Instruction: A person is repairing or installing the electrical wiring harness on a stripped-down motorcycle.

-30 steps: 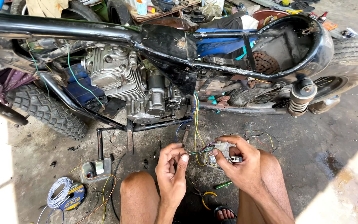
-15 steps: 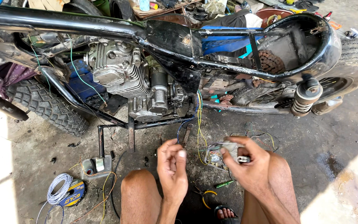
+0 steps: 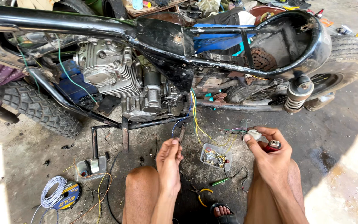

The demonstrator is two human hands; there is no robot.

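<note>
My left hand point(image 3: 168, 164) pinches a wire point(image 3: 177, 133); my right point(image 3: 270, 159) grips connector point(image 3: 255, 135) and lighter point(image 3: 273, 145) — keep that wire taut, flame clear of the fingers.

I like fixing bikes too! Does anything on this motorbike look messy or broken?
Yes. Loose coloured wires dangle out of the stripped motorbike frame down to the floor, joined to nothing visible. The frame has no seat, and the rear sprocket looks rusty. More wire lies on the concrete.

A thin blue wire point(image 3: 175, 132) rises from pinched fingers toward the engine. A small white connector point(image 3: 255, 135) with coloured wires and a red lighter point(image 3: 273, 145) sit in the other palm.
</note>
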